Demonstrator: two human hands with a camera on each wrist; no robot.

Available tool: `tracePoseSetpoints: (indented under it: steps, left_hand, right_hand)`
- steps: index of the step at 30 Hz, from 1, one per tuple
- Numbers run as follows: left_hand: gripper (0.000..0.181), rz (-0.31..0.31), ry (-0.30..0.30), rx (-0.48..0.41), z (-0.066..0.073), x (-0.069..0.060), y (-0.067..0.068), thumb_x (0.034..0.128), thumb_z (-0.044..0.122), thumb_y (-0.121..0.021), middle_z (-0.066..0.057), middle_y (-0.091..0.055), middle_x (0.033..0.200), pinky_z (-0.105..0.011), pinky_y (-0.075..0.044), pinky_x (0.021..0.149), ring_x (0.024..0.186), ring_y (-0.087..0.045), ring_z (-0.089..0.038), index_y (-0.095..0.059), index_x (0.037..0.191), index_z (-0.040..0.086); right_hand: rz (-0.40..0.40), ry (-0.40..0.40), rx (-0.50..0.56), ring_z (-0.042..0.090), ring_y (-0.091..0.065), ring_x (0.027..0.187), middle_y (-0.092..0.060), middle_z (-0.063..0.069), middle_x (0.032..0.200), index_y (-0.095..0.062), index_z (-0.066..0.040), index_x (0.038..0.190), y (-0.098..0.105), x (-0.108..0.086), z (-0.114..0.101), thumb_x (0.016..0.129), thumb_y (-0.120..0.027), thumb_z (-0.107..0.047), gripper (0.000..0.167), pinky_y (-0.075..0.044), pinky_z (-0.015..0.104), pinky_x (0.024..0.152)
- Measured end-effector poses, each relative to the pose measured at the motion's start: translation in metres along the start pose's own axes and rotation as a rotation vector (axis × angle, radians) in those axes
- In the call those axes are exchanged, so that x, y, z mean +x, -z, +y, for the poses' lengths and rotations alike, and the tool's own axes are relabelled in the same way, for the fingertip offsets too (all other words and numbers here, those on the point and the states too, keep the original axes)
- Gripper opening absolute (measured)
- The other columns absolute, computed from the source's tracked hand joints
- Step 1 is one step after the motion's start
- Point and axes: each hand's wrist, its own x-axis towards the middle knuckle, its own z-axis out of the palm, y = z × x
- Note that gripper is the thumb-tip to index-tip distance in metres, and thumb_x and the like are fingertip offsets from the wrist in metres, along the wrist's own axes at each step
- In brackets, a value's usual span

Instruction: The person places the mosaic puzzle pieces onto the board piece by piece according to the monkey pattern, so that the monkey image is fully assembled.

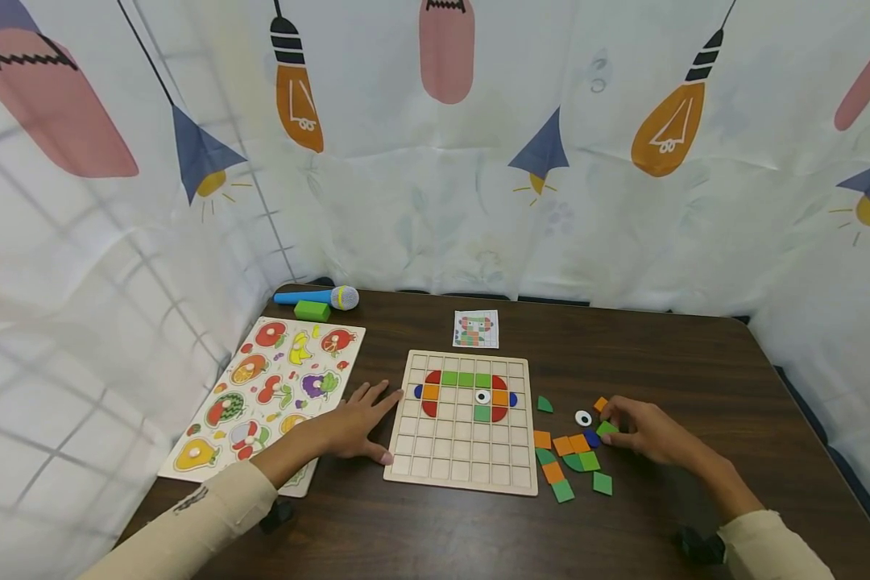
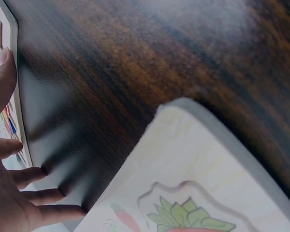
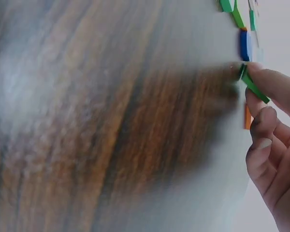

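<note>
A wooden grid board (image 1: 442, 459) lies mid-table, with red, orange, green and blue pieces and one eye piece (image 1: 482, 396) set in its upper rows. Against the board's left edge rests my left hand (image 1: 351, 423), fingers spread, thumb on the near-left corner; the left wrist view shows that thumb (image 2: 5, 79) on the edge too. To the right of the board, my right hand (image 1: 652, 431) pinches a green tile (image 1: 606, 428) between thumb and fingers. In the right wrist view the green tile (image 3: 255, 87) is tilted. Loose beside it are a blue piece (image 1: 591, 439) and an eye piece (image 1: 583, 418).
Loose orange tiles (image 1: 542, 440) and green tiles (image 1: 602, 483) lie right of the board. A small pattern card (image 1: 476, 329) is behind it. At left lies a fruit puzzle board (image 1: 261, 391), with a green block (image 1: 312, 311) and a toy microphone (image 1: 315, 297) beyond.
</note>
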Motion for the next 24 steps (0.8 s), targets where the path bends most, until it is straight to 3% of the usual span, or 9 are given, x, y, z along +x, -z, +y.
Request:
tracePoseSetpoints:
  steps: [2,9,16,24]
  left_hand:
    - [0.103,-0.002,0.004,-0.003,0.0,0.0,0.0,0.0809,0.052,-0.079,-0.019,-0.014,0.167,-0.073,-0.024,0.112,0.151,-0.013,-0.052,-0.024,0.161,0.018]
    - [0.104,-0.005,0.013,-0.001,0.002,0.002,0.001,0.0803,0.053,-0.08,-0.02,-0.014,0.167,-0.072,-0.025,0.112,0.151,-0.014,-0.052,-0.024,0.161,0.019]
    - [0.105,-0.01,0.026,-0.008,0.005,0.002,0.002,0.0788,0.052,-0.081,-0.023,-0.016,0.165,-0.072,-0.026,0.112,0.15,-0.015,-0.051,-0.026,0.159,0.012]
    - [0.11,-0.006,0.044,-0.013,0.005,0.003,0.003,0.0775,0.051,-0.083,-0.023,-0.016,0.165,-0.07,-0.027,0.113,0.151,-0.015,-0.05,-0.022,0.16,0.011]
  right_hand:
    - [-0.003,0.011,0.02,0.002,-0.05,0.065,-0.059,-0.002,0.091,-0.06,-0.013,0.111,0.001,0.0,-0.001,0.094,-0.071,-0.027,0.025,-0.046,0.024,0.055]
    - [0.047,0.016,-0.033,0.003,-0.055,0.083,-0.066,-0.003,0.105,-0.064,-0.016,0.119,0.003,0.004,-0.011,0.098,-0.066,-0.029,0.024,-0.047,0.025,0.068]
    - [0.071,0.047,0.004,0.006,-0.054,0.075,-0.065,-0.002,0.102,-0.065,-0.014,0.118,-0.001,0.014,-0.033,0.099,-0.066,-0.023,0.022,-0.049,0.024,0.065]
    - [0.04,0.123,0.06,0.007,-0.053,0.07,-0.065,-0.003,0.097,-0.064,-0.011,0.119,-0.016,0.034,-0.061,0.099,-0.065,-0.027,0.025,-0.048,0.023,0.061]
